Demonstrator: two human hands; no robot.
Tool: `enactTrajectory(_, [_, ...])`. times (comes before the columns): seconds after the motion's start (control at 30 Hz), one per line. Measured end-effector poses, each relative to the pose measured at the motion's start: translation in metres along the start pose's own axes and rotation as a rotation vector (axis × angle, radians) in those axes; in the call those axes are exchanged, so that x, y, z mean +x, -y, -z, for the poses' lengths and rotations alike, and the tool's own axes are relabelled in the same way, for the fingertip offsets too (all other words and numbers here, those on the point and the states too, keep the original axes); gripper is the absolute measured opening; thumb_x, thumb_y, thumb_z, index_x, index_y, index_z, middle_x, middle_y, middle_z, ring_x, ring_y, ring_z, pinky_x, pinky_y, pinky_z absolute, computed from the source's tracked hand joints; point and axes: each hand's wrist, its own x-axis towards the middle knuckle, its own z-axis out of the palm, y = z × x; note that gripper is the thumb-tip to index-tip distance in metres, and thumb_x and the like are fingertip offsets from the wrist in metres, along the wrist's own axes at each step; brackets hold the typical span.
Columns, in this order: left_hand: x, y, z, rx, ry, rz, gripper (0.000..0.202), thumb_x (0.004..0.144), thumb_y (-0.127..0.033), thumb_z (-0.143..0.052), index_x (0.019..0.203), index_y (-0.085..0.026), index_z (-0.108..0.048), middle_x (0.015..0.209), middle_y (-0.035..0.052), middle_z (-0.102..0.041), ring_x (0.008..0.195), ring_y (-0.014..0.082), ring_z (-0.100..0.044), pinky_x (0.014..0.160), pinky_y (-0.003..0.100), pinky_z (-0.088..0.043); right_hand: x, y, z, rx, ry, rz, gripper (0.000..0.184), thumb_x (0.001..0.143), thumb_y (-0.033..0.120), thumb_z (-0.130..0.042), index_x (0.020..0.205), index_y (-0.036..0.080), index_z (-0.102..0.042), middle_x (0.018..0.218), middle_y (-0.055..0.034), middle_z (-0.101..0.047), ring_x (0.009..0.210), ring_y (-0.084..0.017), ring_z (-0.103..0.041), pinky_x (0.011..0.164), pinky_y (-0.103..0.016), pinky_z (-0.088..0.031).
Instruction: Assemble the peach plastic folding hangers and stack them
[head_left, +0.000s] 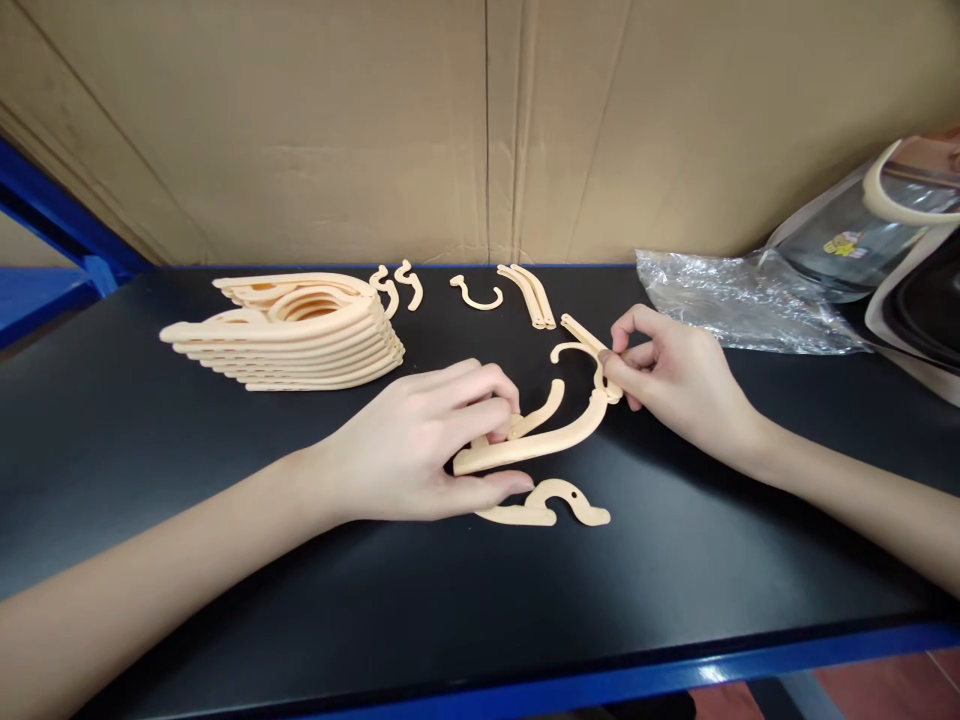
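A beige folding clothes hanger is spread partly open above the black table, its hook curving up at the middle. My left hand is curled about its left arm, fingers behind and thumb in front; the fingertips are partly hidden. A short curved piece shows beside those fingers. My right hand pinches the hanger near its central joint, thumb against the other arm, which points away. Just below my left thumb lies a loose, flat curved beige part with a small hole.
Several folded hangers form a stack at the left. Along the back lie small curved pieces, a loose hook and slim arms. Clear plastic wrap and a transparent bag are at the right. Cardboard stands behind.
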Motion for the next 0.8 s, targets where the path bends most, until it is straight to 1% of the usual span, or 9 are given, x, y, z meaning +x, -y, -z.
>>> enactTrajectory(0.07, [0.0, 0.0, 0.0, 0.026, -0.004, 0.009, 0.022, 0.093, -0.036, -0.057, 0.082, -0.018, -0.053, 0.098, 0.0045, -0.062, 0.079, 0.0137, -0.054, 0.068, 0.025, -0.042, 0.0, 0.0, 0.0, 0.028, 0.018, -0.013, 0.013, 0.081, 0.019, -0.056, 0.079, 0.024, -0.044, 0.046, 0.0124, -0.059, 0.043, -0.011, -0.056, 0.058, -0.024, -0.042])
enactTrajectory(0.27, [0.002, -0.002, 0.002, -0.018, -0.015, 0.004, 0.012, 0.094, -0.027, -0.057, 0.091, -0.016, -0.054, 0.1, 0.0063, -0.065, 0.084, 0.0149, -0.058, 0.071, 0.026, -0.045, 0.0, -0.001, 0.0, 0.05, 0.03, -0.037, 0.011, 0.08, 0.019, -0.056, 0.083, 0.025, -0.047, 0.048, 0.0112, -0.061, 0.044, -0.011, -0.058, 0.056, -0.024, -0.042])
enactTrajectory(0.33, [0.001, -0.001, 0.002, -0.05, -0.009, 0.018, 0.009, 0.094, -0.022, -0.057, 0.097, -0.014, -0.054, 0.101, 0.0068, -0.065, 0.087, 0.0162, -0.059, 0.073, 0.027, -0.047, -0.001, 0.0, 0.0, 0.07, 0.03, -0.039, 0.011, 0.082, 0.022, -0.058, 0.09, 0.025, -0.05, 0.052, 0.0101, -0.063, 0.045, -0.012, -0.059, 0.057, -0.024, -0.044])
enactTrajectory(0.37, [0.001, -0.001, 0.002, -0.061, -0.003, 0.021, 0.01, 0.094, -0.02, -0.056, 0.101, -0.013, -0.054, 0.102, 0.0069, -0.065, 0.089, 0.0167, -0.06, 0.074, 0.027, -0.048, -0.001, 0.0, 0.0, 0.074, 0.026, -0.034, 0.014, 0.083, 0.024, -0.058, 0.095, 0.026, -0.052, 0.053, 0.0095, -0.064, 0.047, -0.012, -0.06, 0.057, -0.024, -0.044])
enactTrajectory(0.43, [0.001, 0.0, 0.001, -0.057, 0.015, 0.023, 0.014, 0.094, -0.016, -0.053, 0.107, -0.012, -0.055, 0.105, 0.0071, -0.065, 0.093, 0.017, -0.06, 0.077, 0.028, -0.05, -0.003, 0.002, 0.0, 0.074, 0.019, -0.009, 0.025, 0.084, 0.027, -0.06, 0.108, 0.027, -0.053, 0.057, 0.0087, -0.065, 0.05, -0.013, -0.06, 0.057, -0.025, -0.045])
enactTrajectory(0.5, [0.0, 0.002, -0.001, -0.014, 0.03, 0.028, 0.017, 0.096, -0.016, -0.051, 0.111, -0.012, -0.055, 0.109, 0.0076, -0.065, 0.096, 0.017, -0.06, 0.082, 0.028, -0.05, -0.004, 0.002, -0.001, 0.081, 0.032, 0.027, 0.036, 0.084, 0.028, -0.061, 0.118, 0.027, -0.05, 0.059, 0.0084, -0.064, 0.051, -0.013, -0.058, 0.056, -0.025, -0.044])
enactTrajectory(0.57, [0.0, 0.005, -0.005, 0.067, 0.032, 0.026, 0.021, 0.098, -0.017, -0.048, 0.117, -0.012, -0.055, 0.113, 0.0086, -0.065, 0.1, 0.0179, -0.061, 0.087, 0.03, -0.05, -0.005, 0.003, -0.002, 0.109, 0.07, 0.065, 0.041, 0.085, 0.028, -0.06, 0.124, 0.026, -0.048, 0.059, 0.0084, -0.061, 0.05, -0.012, -0.056, 0.055, -0.025, -0.044])
enactTrajectory(0.67, [-0.001, 0.008, -0.008, 0.212, 0.057, 0.009, 0.031, 0.099, -0.018, -0.045, 0.129, -0.013, -0.051, 0.119, 0.0105, -0.064, 0.103, 0.0201, -0.062, 0.09, 0.034, -0.051, -0.007, 0.002, -0.003, 0.166, 0.148, 0.119, 0.041, 0.088, 0.028, -0.058, 0.127, 0.026, -0.045, 0.06, 0.0082, -0.058, 0.052, -0.012, -0.055, 0.055, -0.025, -0.044])
enactTrajectory(0.8, [-0.003, 0.009, -0.007, 0.321, 0.137, -0.014, 0.042, 0.096, -0.007, -0.043, 0.137, -0.011, -0.045, 0.129, 0.0128, -0.059, 0.114, 0.0234, -0.057, 0.097, 0.037, -0.049, -0.009, 0.004, -0.003, 0.261, 0.259, 0.143, 0.039, 0.092, 0.029, -0.056, 0.128, 0.026, -0.044, 0.06, 0.0078, -0.056, 0.053, -0.012, -0.054, 0.055, -0.025, -0.043])
